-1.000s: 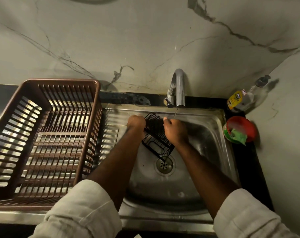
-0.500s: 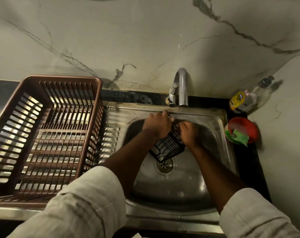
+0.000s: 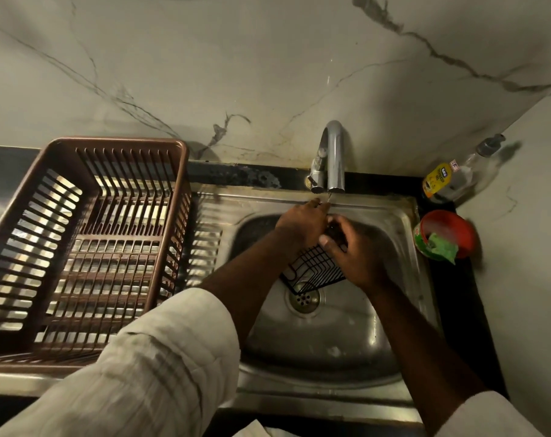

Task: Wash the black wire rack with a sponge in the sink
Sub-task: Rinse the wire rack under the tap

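Black wire rack [image 3: 312,272] hangs tilted inside the steel sink [image 3: 403,216], its lower corner just above the drain [image 3: 303,298] and its upper end hidden under the two hands.

Farthest left, a brown slatted dish basket [image 3: 116,143] stands on the ribbed draining board with nothing in it. The left hand [image 3: 302,225] reaches in just under the spout of the chrome faucet [image 3: 334,152], its fingers bent down over the rack's far end. It appears to grip the wires there, though the contact itself is covered by the hand. The right hand [image 3: 353,253] meets it from the other side. Its thumb lies across the grid and its fingers are curled round the rack's edge, closed on it. A dark mass shows between the two hands, and whether that is a scrubber or only more wire cannot be told. A thin trickle seems to fall from the spout onto the hands.

Right of the basin, on the dark counter, a red bowl [image 3: 457,228] holds a green sponge [image 3: 441,250], and a dish soap bottle [image 3: 447,181] stands behind it against the wall.

The step in hand looks like wetting or rubbing the rack under the tap, with the green sponge lying untouched. The next move would probably need the left hand to hold the rack alone, freeing the right hand to reach across for the sponge, then turn the grid so each face gets scrubbed.
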{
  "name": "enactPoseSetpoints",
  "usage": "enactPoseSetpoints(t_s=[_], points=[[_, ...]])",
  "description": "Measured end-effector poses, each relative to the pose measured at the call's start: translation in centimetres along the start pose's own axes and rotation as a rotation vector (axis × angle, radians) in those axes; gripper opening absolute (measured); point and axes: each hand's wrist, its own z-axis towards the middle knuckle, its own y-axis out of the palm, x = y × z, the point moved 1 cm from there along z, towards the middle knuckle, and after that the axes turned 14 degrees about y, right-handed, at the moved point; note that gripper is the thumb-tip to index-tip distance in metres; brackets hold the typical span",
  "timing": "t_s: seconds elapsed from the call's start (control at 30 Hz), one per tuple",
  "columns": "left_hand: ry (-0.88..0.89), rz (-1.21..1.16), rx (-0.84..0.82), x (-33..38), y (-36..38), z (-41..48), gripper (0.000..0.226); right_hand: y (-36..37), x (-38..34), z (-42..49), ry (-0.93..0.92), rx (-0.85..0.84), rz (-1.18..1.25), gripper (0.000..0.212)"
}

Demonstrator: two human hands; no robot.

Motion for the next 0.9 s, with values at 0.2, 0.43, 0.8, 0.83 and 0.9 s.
enactPoseSetpoints(t_s=[0.2, 0.43, 0.8, 0.83, 0.9], points=[[-0.07, -0.316, 0.081, -0.8, -1.3, -0.8, 0.031, 0.0, 1.8, 0.3, -0.123, -0.149, -0.119, 0.081], [-0.072, -1.037, 0.223, -3.1, -2.1, -5.6, 0.04, -3.9, -0.4, 2.8, 0.088, -0.395, -0.035, 0.051], [-0.184, -1.337, 0.527, -3.8, 1.0, -10.9, 0.048, -4.2, -4.8, 5.7, 0.317, -0.709, 0.493, 0.048], [-0.213, -1.356, 0.566, -3.9, 0.8, -11.1, 0.046, -3.8, -5.0, 5.7, 0.35, -0.701, 0.604, 0.057], [-0.256, -1.43, 0.6, -3.7, 0.5, -11.5, 0.037, -2.8, -4.4, 6.0, 0.424, -0.662, 0.905, 0.074]])
